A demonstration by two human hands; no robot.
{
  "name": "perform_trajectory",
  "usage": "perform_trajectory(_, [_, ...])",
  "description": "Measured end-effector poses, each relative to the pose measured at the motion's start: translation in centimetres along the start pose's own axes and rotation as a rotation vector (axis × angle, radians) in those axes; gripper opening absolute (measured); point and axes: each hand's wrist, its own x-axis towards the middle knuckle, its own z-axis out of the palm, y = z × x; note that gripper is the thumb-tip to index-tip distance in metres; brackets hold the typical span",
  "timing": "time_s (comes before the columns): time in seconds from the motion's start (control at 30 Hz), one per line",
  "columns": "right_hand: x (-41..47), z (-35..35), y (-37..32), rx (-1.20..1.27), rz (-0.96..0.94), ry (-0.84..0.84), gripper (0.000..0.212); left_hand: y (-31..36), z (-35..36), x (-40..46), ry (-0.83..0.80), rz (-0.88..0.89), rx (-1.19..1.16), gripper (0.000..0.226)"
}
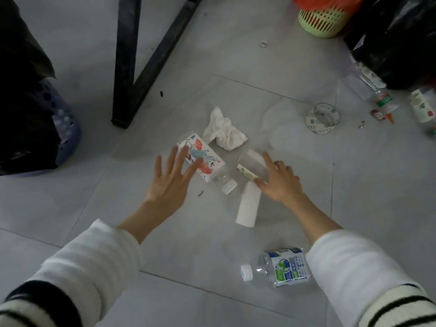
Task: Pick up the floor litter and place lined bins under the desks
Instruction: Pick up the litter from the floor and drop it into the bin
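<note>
Litter lies on the grey tiled floor. My left hand (171, 179) hovers with fingers spread over a flowered tissue pack (205, 165). My right hand (279, 181) reaches with straight fingers onto a clear bottle (251, 169) with a green label; whether it touches is unclear. A crumpled white tissue (223, 132) lies just beyond. Between my hands are a white bottle cap end (228, 186) and a white paper roll (247, 208). A labelled water bottle (280, 267) lies near my right sleeve.
A black desk leg (126, 62) stands at upper left. A blue bin with a black liner (63, 128) sits at left. A green basket (323, 20), a black bag (398, 38), more bottles (368, 83) and a tape ring (322, 118) lie at upper right.
</note>
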Motion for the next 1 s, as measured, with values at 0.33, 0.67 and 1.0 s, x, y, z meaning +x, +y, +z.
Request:
perform_trajectory(0.33, [-3.4,1.4,2.9,0.295,0.121,-0.038,0.088,3.2,0.6,0.6,-0.232,0.008,0.184,0.09])
perform_trajectory(0.67, [-7.6,-2.6,-3.0,0.517,0.025,0.233,0.07,1.1,-4.2,-5.2,-0.248,-0.281,-0.381,0.084])
perform_trajectory(1.0, [-12.2,-13.0,-18.1,1.363,-0.246,0.1,0.052,-7.3,-20.1,-8.2,0.518,-0.586,-0.65,0.057])
